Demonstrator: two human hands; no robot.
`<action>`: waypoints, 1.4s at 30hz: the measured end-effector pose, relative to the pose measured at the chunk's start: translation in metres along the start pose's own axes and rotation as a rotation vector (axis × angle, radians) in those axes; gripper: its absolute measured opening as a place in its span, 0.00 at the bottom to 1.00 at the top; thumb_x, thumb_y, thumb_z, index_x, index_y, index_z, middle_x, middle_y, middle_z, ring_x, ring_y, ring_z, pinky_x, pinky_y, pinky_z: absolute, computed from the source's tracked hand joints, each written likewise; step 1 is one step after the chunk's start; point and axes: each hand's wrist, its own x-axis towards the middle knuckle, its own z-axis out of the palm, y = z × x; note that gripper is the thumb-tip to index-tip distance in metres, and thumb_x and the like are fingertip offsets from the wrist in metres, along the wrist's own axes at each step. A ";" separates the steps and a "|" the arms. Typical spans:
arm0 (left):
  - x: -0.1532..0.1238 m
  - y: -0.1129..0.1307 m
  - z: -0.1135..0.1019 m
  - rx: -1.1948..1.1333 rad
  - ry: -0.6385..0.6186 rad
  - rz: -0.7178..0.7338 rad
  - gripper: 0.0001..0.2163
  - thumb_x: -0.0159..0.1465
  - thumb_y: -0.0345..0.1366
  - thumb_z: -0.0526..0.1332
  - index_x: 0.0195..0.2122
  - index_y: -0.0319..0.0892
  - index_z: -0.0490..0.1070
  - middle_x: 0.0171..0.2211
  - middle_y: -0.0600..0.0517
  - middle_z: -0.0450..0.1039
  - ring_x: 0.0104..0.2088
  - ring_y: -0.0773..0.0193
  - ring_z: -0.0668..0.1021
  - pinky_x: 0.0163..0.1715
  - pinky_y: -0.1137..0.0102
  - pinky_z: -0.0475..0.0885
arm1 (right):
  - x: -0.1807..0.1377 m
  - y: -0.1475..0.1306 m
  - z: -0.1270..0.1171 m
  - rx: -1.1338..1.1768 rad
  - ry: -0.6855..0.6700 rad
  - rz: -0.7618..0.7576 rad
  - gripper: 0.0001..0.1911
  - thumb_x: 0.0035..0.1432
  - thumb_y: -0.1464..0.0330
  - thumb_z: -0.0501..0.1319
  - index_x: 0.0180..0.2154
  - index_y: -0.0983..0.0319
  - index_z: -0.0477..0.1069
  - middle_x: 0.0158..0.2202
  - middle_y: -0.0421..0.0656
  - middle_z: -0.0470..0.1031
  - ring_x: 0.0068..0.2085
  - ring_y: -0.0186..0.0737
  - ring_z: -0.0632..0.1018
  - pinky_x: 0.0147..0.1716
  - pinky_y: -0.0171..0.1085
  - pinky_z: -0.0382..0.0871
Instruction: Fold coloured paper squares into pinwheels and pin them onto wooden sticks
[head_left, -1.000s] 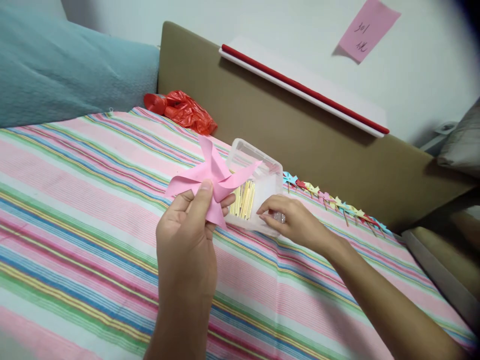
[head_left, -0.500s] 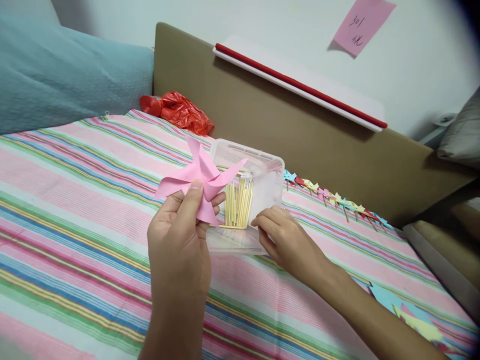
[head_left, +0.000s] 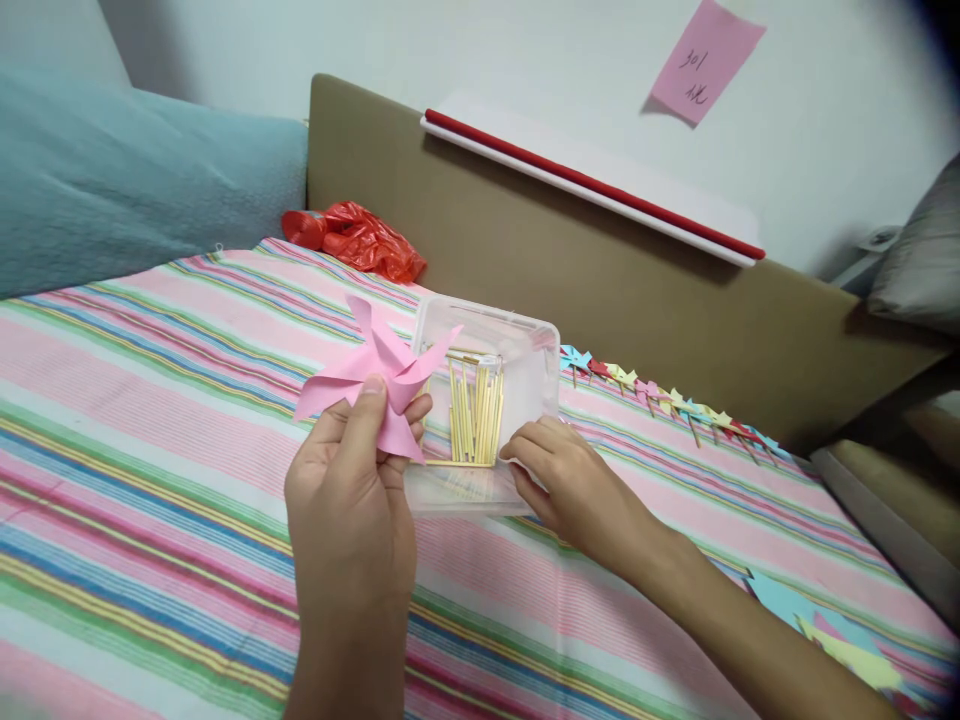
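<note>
My left hand [head_left: 360,460] pinches a pink paper pinwheel [head_left: 390,375] by its middle, the thumb pressed on its centre. The pinwheel's folded blades point up and outward, and it covers part of the box's left side. Behind it stands a clear plastic box [head_left: 536,370] on the bed. Inside the box lie several thin yellowish sticks [head_left: 476,415], most side by side. Over the box's right front part, my right hand [head_left: 551,465] has its fingers bent and its thumb and index tips drawn together beside the sticks. Whatever those tips hold, if anything, I cannot make out.
Several finished pinwheels [head_left: 675,400] on sticks lie in a row along the headboard [head_left: 367,150]. Coloured paper pieces [head_left: 825,630] rest near my right forearm. A red plastic bag [head_left: 367,240] sits at the back left. Striped cloth [head_left: 187,480] covers the bed.
The view has shifted, so the background sits a little lower. My left hand and the pinwheel have moved slightly left relative to the box. My right hand stays by the sticks.
</note>
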 end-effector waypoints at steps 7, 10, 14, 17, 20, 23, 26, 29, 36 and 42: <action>0.005 0.007 -0.002 -0.018 0.098 0.039 0.03 0.62 0.31 0.69 0.31 0.38 0.79 0.30 0.51 0.81 0.32 0.67 0.83 0.35 0.75 0.79 | 0.030 0.013 -0.015 0.232 0.077 0.088 0.12 0.71 0.62 0.56 0.42 0.59 0.75 0.43 0.43 0.80 0.46 0.43 0.77 0.48 0.42 0.65; 0.006 0.008 -0.003 -0.020 0.101 0.032 0.03 0.62 0.31 0.69 0.32 0.37 0.79 0.31 0.52 0.80 0.33 0.67 0.82 0.34 0.76 0.79 | 0.033 0.019 -0.019 0.247 0.071 0.077 0.13 0.68 0.57 0.60 0.45 0.57 0.75 0.47 0.42 0.81 0.48 0.43 0.77 0.50 0.43 0.61; 0.006 0.007 -0.002 -0.026 0.074 0.037 0.02 0.62 0.30 0.68 0.34 0.37 0.79 0.32 0.52 0.79 0.34 0.67 0.82 0.37 0.76 0.79 | 0.033 0.027 -0.010 0.080 0.039 0.033 0.07 0.66 0.63 0.63 0.42 0.59 0.76 0.41 0.42 0.82 0.45 0.43 0.79 0.55 0.47 0.54; 0.005 0.005 -0.001 -0.031 0.063 0.038 0.02 0.61 0.30 0.69 0.34 0.36 0.79 0.33 0.51 0.79 0.35 0.67 0.82 0.38 0.76 0.79 | 0.039 0.020 0.005 -0.028 0.138 0.082 0.09 0.69 0.65 0.60 0.37 0.60 0.76 0.35 0.41 0.81 0.41 0.42 0.79 0.58 0.50 0.49; 0.005 0.005 -0.001 -0.025 0.045 0.046 0.03 0.60 0.31 0.70 0.33 0.37 0.79 0.34 0.52 0.79 0.36 0.67 0.82 0.39 0.76 0.79 | 0.046 0.006 0.017 -0.056 0.183 0.119 0.09 0.68 0.66 0.60 0.35 0.61 0.76 0.32 0.42 0.82 0.39 0.42 0.79 0.58 0.52 0.49; 0.005 0.006 -0.003 -0.011 0.053 0.048 0.03 0.61 0.32 0.70 0.33 0.37 0.79 0.35 0.51 0.79 0.36 0.68 0.82 0.40 0.76 0.79 | 0.048 0.007 0.016 0.054 0.336 0.111 0.10 0.68 0.62 0.60 0.45 0.60 0.75 0.43 0.45 0.83 0.46 0.46 0.80 0.59 0.51 0.52; 0.005 0.008 -0.004 -0.013 0.046 0.048 0.03 0.60 0.31 0.70 0.34 0.38 0.80 0.35 0.51 0.79 0.36 0.68 0.81 0.39 0.76 0.79 | 0.041 0.039 0.005 0.083 0.475 0.361 0.18 0.73 0.62 0.50 0.56 0.62 0.69 0.54 0.52 0.78 0.51 0.45 0.78 0.52 0.44 0.66; 0.003 0.006 -0.003 -0.019 -0.002 0.009 0.05 0.58 0.32 0.72 0.33 0.38 0.80 0.34 0.51 0.79 0.34 0.68 0.81 0.36 0.78 0.78 | 0.028 0.086 -0.004 -0.011 0.197 0.580 0.14 0.70 0.68 0.52 0.49 0.64 0.74 0.48 0.50 0.81 0.43 0.43 0.80 0.43 0.39 0.71; -0.005 -0.002 0.004 -0.017 -0.137 -0.093 0.07 0.56 0.35 0.74 0.32 0.38 0.79 0.30 0.54 0.76 0.30 0.71 0.79 0.31 0.80 0.76 | 0.019 0.129 0.009 -0.150 -0.323 0.535 0.07 0.66 0.68 0.63 0.45 0.62 0.76 0.46 0.44 0.80 0.45 0.39 0.80 0.47 0.42 0.75; -0.005 -0.003 0.004 -0.018 -0.138 -0.085 0.09 0.55 0.35 0.75 0.27 0.38 0.76 0.28 0.53 0.75 0.31 0.70 0.79 0.32 0.80 0.76 | 0.040 0.130 0.007 -0.394 -0.558 0.521 0.16 0.67 0.62 0.62 0.52 0.63 0.72 0.52 0.48 0.76 0.48 0.44 0.79 0.48 0.48 0.77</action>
